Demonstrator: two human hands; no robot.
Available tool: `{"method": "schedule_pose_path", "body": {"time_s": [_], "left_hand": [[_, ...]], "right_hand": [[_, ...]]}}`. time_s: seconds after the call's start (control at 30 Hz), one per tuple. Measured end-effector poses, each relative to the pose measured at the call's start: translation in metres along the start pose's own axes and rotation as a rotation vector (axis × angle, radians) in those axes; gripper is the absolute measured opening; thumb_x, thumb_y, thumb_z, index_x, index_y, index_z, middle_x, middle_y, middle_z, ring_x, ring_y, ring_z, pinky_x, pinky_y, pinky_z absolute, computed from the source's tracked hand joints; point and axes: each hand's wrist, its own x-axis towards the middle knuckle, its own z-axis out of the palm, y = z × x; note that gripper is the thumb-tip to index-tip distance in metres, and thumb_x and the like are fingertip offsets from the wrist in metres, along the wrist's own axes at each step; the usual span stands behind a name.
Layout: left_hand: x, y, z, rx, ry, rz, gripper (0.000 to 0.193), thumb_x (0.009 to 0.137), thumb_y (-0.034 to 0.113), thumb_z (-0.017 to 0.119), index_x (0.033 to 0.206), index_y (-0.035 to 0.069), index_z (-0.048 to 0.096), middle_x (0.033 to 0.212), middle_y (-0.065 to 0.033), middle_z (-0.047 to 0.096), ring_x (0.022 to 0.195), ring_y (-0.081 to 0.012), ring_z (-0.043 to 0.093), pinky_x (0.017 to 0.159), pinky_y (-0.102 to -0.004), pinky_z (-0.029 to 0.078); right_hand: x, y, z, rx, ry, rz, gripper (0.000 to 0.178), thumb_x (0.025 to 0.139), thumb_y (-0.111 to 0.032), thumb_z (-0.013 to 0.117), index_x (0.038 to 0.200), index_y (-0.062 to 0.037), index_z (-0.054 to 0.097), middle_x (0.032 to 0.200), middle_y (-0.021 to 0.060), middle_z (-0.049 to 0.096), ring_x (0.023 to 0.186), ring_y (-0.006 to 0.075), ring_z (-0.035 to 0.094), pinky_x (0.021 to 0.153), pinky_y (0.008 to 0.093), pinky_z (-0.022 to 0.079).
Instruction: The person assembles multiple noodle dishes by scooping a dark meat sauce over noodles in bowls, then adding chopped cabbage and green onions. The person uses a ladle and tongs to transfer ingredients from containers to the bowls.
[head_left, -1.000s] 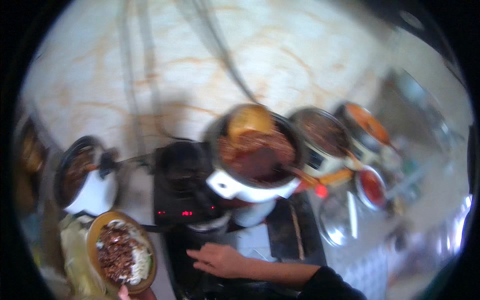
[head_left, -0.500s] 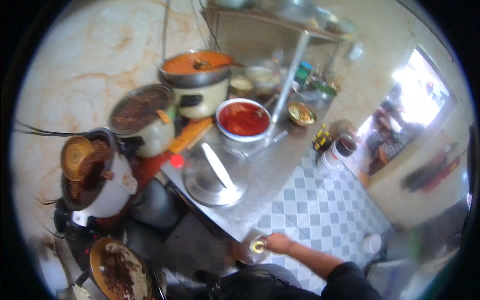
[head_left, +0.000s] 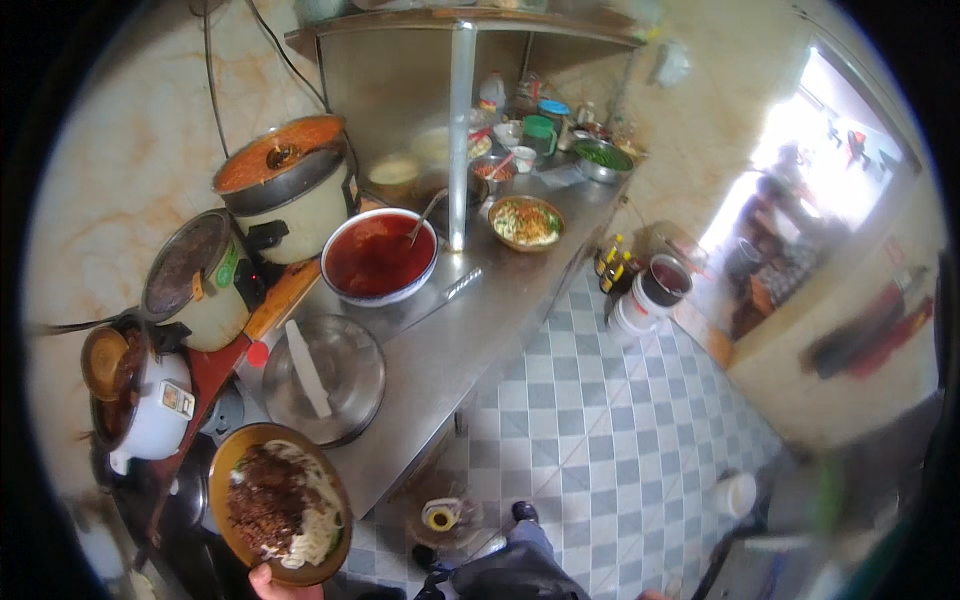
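My left hand is closed on the rim of a brown bowl, its thumb over the near edge and the other fingers hidden. White noodles topped with dark minced meat sauce fill the bowl, which hangs tilted in front of the metal counter. Only a sliver of skin, apparently my right hand, shows at the bottom edge; its fingers are out of sight. A round metal lid with a white handle lies on the counter just beyond the bowl.
Along the left wall stand several cookers, one with orange sauce. The counter bears a white bowl of red sauce, a noodle bowl and a shelf post. Bottles and stacked buckets stand on the tiled floor.
The noodle bowl has come up and rightward in my left hand. My right hand has left the round thing with a yellow ring by the counter's corner. The view has shifted toward the right.
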Motion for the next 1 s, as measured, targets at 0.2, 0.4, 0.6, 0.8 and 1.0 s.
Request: {"method": "schedule_pose_path", "body": {"time_s": [0.2,0.4,0.6,0.8,1.0], "left_hand": [[0.006,-0.169,0.155,-0.180,-0.021,-0.067,0.071,0.077,0.030,0.052,0.141,0.005,0.035,0.139,-0.0145,0.046,0.126,-0.0332,0.047,0.107,-0.0498,0.036],[0.045,-0.279,0.270,-0.348,-0.098,-0.227,0.068,0.076,0.025,0.052,0.140,0.006,0.039,0.139,-0.0125,0.048,0.127,-0.0329,0.046,0.110,-0.0499,0.034],[0.116,-0.357,0.302,-0.195,-0.026,-0.080,0.068,0.072,0.022,0.054,0.137,0.004,0.042,0.135,-0.0135,0.052,0.122,-0.0333,0.051,0.105,-0.0489,0.039],[0.225,-0.421,0.341,-0.225,0.053,-0.098,0.068,0.073,0.018,0.062,0.136,0.002,0.043,0.130,-0.0133,0.057,0.120,-0.0324,0.053,0.105,-0.0467,0.040],[0.316,-0.472,0.423,-0.241,0.109,-0.080,0.069,0.072,0.020,0.063,0.135,0.001,0.043,0.130,-0.0147,0.056,0.120,-0.0328,0.053,0.105,-0.0472,0.039]], "right_hand": [[0.156,-0.007,-0.171,-0.439,0.152,0.369,0.031,0.087,-0.031,0.063,0.103,-0.0049,0.068,0.098,0.0194,0.067,0.095,0.0314,0.063,0.080,0.0432,0.051],[0.314,-0.102,-0.379,-0.300,0.428,0.241,0.032,0.082,-0.029,0.066,0.103,-0.0058,0.071,0.088,0.0182,0.070,0.083,0.0339,0.068,0.079,0.0419,0.052],[0.577,-0.295,-0.484,-0.385,0.360,-0.388,0.028,0.082,-0.020,0.068,0.105,-0.0033,0.069,0.091,0.0194,0.069,0.089,0.0340,0.067,0.080,0.0394,0.053],[0.779,-0.484,-0.535,-0.605,0.246,-0.760,0.027,0.082,-0.015,0.068,0.105,-0.0014,0.068,0.107,0.0205,0.066,0.102,0.0367,0.062,0.090,0.0406,0.049],[0.971,-0.620,-0.590,-0.778,0.127,-0.907,0.038,0.081,-0.017,0.068,0.115,-0.0012,0.063,0.118,0.0210,0.060,0.113,0.0372,0.053,0.099,0.0430,0.042]]}}
